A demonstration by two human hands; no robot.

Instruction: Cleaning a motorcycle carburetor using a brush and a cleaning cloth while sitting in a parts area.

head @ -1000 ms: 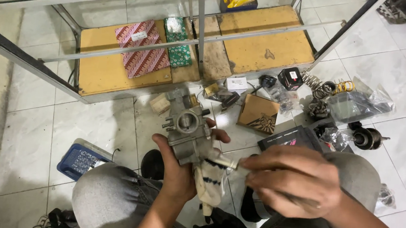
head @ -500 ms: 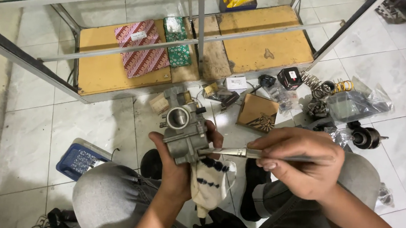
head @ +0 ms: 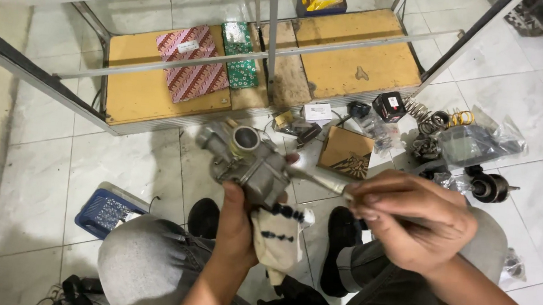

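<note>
Right now the left hand is wrapped tight around a lumpy grey metal carburetor and a white cloth with dark spots, holding them up over the person's knees above the white tiled floor. Meanwhile the right hand is closed around a thin silver metal tool, whose tip touches the carburetor's side. It looks heavy, hard and maybe greasy, so its fat middle, with the cloth underneath, seems the safest place to hold.
</note>
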